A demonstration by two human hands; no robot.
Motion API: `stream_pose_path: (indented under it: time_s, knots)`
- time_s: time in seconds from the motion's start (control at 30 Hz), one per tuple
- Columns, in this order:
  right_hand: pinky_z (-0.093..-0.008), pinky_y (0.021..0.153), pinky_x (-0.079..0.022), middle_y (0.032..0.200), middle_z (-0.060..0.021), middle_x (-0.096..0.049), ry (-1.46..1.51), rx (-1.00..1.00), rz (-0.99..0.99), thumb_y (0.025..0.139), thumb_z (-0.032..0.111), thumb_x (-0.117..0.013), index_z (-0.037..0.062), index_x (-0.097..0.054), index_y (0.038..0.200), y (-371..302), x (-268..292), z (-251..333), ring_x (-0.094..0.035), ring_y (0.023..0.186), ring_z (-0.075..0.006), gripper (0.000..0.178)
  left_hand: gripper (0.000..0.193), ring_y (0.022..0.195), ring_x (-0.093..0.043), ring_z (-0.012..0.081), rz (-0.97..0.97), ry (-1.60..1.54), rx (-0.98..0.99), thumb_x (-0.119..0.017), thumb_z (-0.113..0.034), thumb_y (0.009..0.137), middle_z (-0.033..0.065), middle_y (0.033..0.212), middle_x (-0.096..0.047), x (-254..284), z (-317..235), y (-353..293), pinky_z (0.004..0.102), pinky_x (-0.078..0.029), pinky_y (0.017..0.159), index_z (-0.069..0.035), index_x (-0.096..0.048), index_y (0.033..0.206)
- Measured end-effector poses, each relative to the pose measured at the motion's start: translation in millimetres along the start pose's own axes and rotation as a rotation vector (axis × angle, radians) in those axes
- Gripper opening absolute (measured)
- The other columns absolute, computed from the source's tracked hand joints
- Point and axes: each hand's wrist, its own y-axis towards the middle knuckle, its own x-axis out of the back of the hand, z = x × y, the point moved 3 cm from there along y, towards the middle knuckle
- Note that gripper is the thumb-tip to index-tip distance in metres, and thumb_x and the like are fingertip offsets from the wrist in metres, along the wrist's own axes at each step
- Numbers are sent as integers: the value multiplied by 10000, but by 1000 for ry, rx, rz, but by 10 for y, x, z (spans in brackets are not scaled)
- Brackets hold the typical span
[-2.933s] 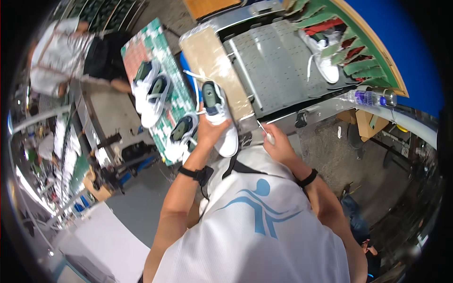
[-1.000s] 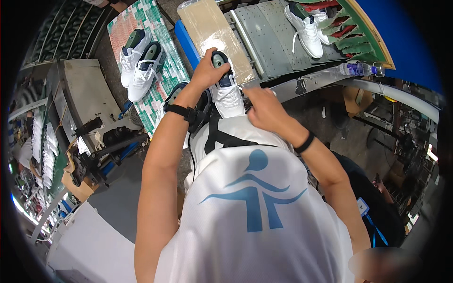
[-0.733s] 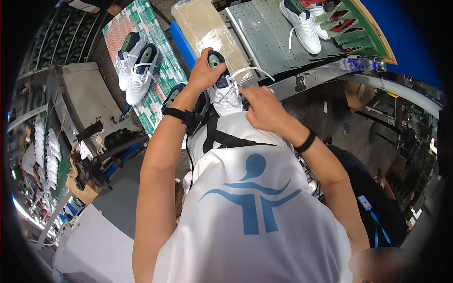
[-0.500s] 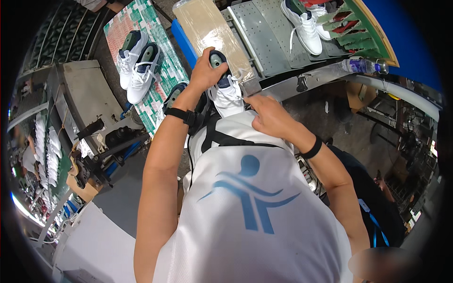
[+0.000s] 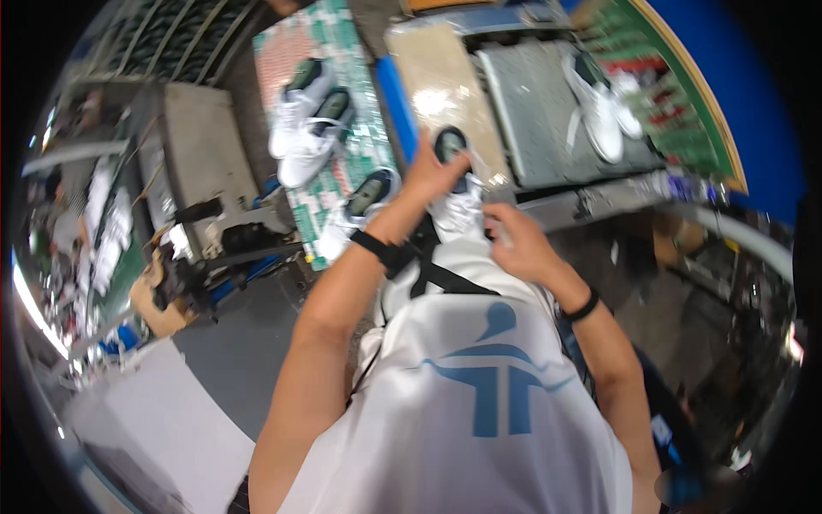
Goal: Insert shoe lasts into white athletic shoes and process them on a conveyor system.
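Note:
My left hand [image 5: 432,176] is closed around the heel and collar of a white sneaker [image 5: 458,216]. A green shoe last fills the dark collar, and the toe points toward my body. Just right of the laces is my right hand [image 5: 524,244], its fingers curled and blurred; whatever they hold, if anything, cannot be made out. To the left, a pair of white sneakers [image 5: 301,158] with green lasts lies on a green, white and red patterned board [image 5: 321,34]. Another white sneaker [image 5: 341,233] sits on that board beside my left forearm.
A brown, plastic-wrapped board [image 5: 432,73] lies ahead of the held shoe. Beyond my right hand, a grey metal conveyor [image 5: 531,111] carries white sneakers [image 5: 599,120] near a green fringed opening [image 5: 676,111]. A plastic bottle [image 5: 685,188] lies at its near edge.
The whole view has shifted, with the scene now farther right and lower. My right fingertips have come slightly away from the shoe's side. My left hand keeps its hold on the sneaker.

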Motion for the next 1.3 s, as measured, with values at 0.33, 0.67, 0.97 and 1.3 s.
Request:
stream_pose_path:
  time_s: [0.33, 0.67, 0.97, 1.3]
  knots:
    - [-342, 895, -544, 1042, -75, -703, 179, -363, -149, 945, 5, -619, 23, -610, 1348, -356, -327, -599, -668, 959, -177, 403, 1281, 1283, -661, 321, -32, -131, -182, -985, -286, 721, 223, 1469, -616, 32, -87, -594, 408, -525, 1095, 0, -193, 1685]
    - [-362, 897, -555, 1069, -100, -719, 96, -484, -75, 912, 33, -660, 30, -603, 1369, -420, -131, -684, -702, 979, -235, 461, 688, 1058, -683, 130, 483, -109, 44, -963, -260, 740, 61, 1190, -740, 2127, -330, 367, 305, -543, 982, -7, -680, 1314]
    - [-387, 887, -564, 1064, -127, -726, 134, -503, -83, 906, 41, -661, 38, -606, 1358, -534, 232, -905, -720, 973, -298, 455, 883, 1396, -536, 489, -155, 749, -369, -870, -363, 807, 285, 1507, -578, 1741, 862, 107, 557, -439, 1152, -6, -515, 1532]
    - [-463, 910, -572, 1115, -203, -709, 122, -539, -154, 861, 101, -692, 16, -608, 1348, -805, 713, -1619, -707, 1041, -392, 501, 973, 1400, -588, 349, 87, 465, -122, -990, -317, 766, 260, 1494, -620, 2051, 773, 265, 449, -434, 1199, 111, -526, 1507]
